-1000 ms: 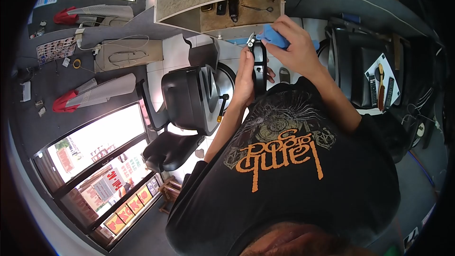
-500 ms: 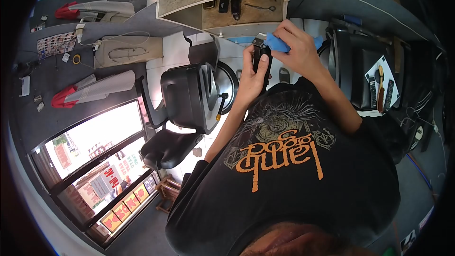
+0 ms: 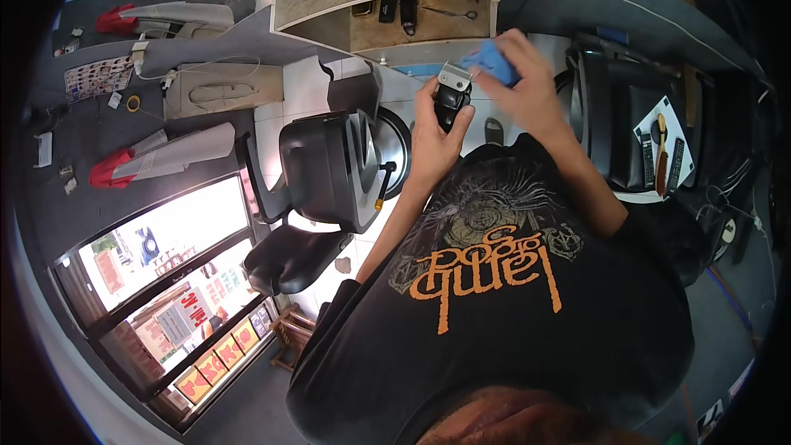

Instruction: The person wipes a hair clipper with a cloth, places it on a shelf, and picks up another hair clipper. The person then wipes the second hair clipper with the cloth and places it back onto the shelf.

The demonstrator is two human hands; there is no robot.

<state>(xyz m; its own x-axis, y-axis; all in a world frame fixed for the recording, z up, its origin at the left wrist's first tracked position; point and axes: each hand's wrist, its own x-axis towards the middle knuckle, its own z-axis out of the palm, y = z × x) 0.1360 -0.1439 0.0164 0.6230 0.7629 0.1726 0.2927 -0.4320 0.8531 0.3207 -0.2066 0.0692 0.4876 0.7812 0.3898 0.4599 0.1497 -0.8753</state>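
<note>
Black hair clippers [image 3: 451,100] with a silver metal blade are held upright in my left hand [image 3: 435,142], its thumb along the near side. The blade end points away from me and its flat face shows. My right hand [image 3: 531,86], a little blurred, grips a crumpled blue cloth [image 3: 492,61] just right of the blade. Whether the cloth touches the blade I cannot tell.
Ahead stands a worn counter [image 3: 329,0] whose open shelf holds scissors [image 3: 451,13] and dark clippers. A black barber chair [image 3: 317,169] is at left. Another black chair [image 3: 606,128] at right bears a white board [image 3: 686,144] with brushes and combs.
The clippers have turned in my left hand, so the blade's flat face now shows. My right hand has shifted slightly, and the blue cloth is bunched up farther from the clippers.
</note>
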